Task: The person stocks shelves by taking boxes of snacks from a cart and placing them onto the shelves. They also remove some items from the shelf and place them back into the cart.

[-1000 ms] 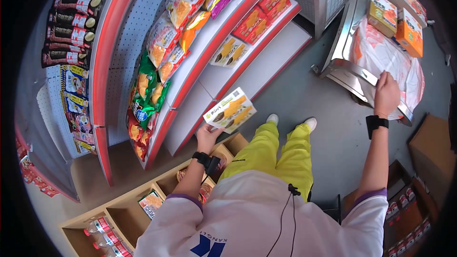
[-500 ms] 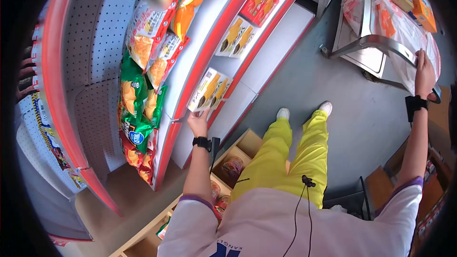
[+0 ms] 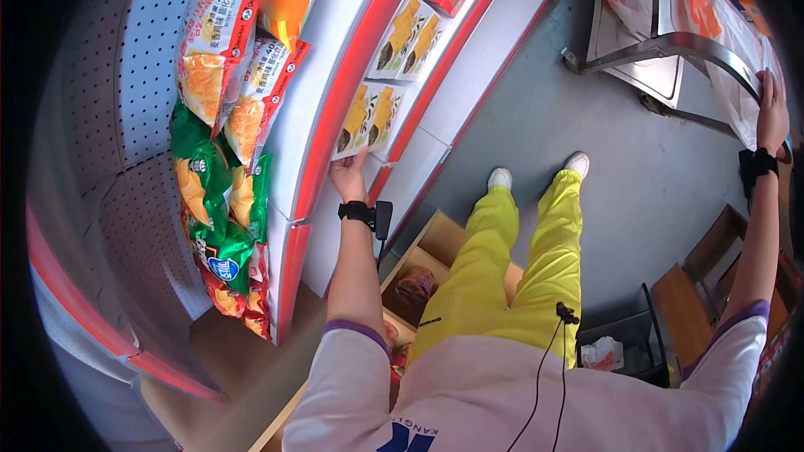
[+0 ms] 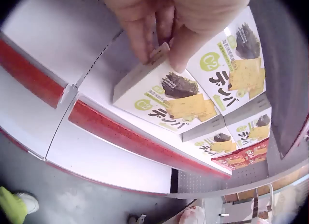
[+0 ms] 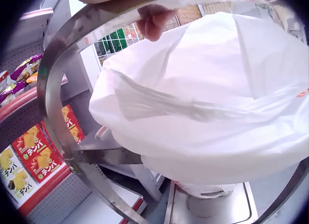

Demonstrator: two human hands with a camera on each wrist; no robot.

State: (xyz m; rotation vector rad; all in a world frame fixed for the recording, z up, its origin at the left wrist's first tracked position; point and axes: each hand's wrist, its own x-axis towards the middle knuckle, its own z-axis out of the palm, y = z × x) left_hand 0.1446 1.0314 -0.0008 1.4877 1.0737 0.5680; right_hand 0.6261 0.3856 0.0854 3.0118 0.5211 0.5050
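My left hand [image 3: 348, 176] is at the near end of a lower shelf. In the left wrist view, its thumb and fingers pinch the top edge of a white cracker box [image 4: 164, 101], which rests on the shelf, slightly angled, near the red front strip [image 4: 120, 134]. Beside it stands a matching white box [image 4: 231, 64]; smaller-looking white boxes [image 4: 248, 127] and red boxes [image 4: 246, 156] are beyond. My right hand [image 3: 772, 117] is curled round the metal cart handle [image 3: 712, 46]. The right wrist view shows its fingers over the bar, above a white plastic bag [image 5: 193, 108].
Bags of snacks [image 3: 226, 192] line the shelf above, at the left. A wooden divided crate [image 3: 440, 238] stands by my legs, and a black basket [image 3: 628, 343] lies right of them. Grey floor [image 3: 511, 117] runs between shelf and cart.
My left hand has brought the white box from over the aisle onto the shelf beside the others. My right hand has stayed on the handle, while the view has shifted towards the shelf.
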